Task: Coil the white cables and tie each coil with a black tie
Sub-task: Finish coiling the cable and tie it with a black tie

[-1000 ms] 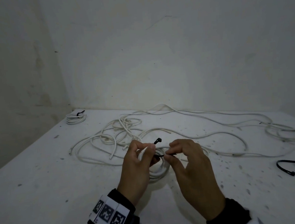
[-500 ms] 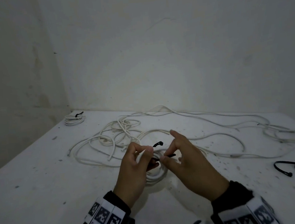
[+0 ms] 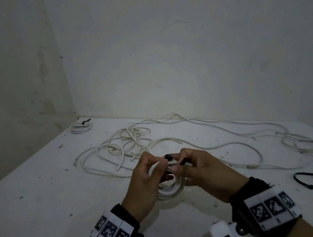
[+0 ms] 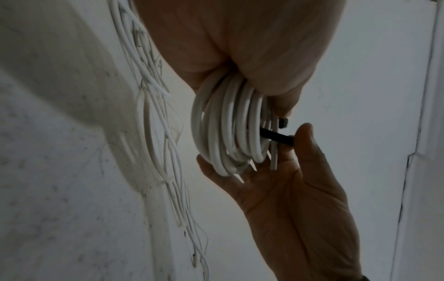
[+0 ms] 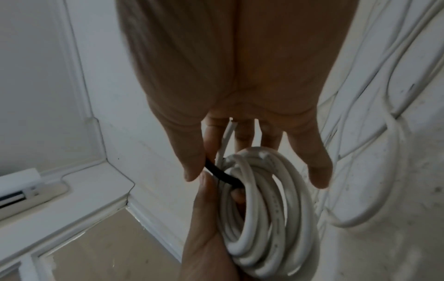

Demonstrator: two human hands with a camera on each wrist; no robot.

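The left hand point(image 3: 144, 183) holds a coil of white cable point(image 3: 169, 189) just above the table point(image 3: 44, 183), near the middle of the front edge. Its fingers curl through the coil and its thumb presses on top, so the hand grips the loops together. In the left wrist view the coil point(image 4: 228, 133) hangs from under the left hand, many round loops side by side. One loose cable end point(image 4: 273, 159) sticks out next to the loops.

A black tie point(image 3: 169, 157) goes around the top of the coil. Its small square head pokes up between the two hands. The right hand point(image 3: 203, 170) pinches the tail of the tie between thumb and first finger, and the other fingers stay spread out and straight. In the right wrist view the tie point(image 5: 221, 175) runs from that pinch down into the loops of the coil point(image 5: 264, 218). In the left wrist view the tie point(image 4: 276, 136) comes out of the coil and ends at the right thumb.

More white cable point(image 3: 135, 146) lies loose and tangled across the middle and the right side of the table. A small finished coil point(image 3: 81, 127) with a black tie on it sits at the far left corner. Two spare black ties point(image 3: 310, 181) lie near the right edge.
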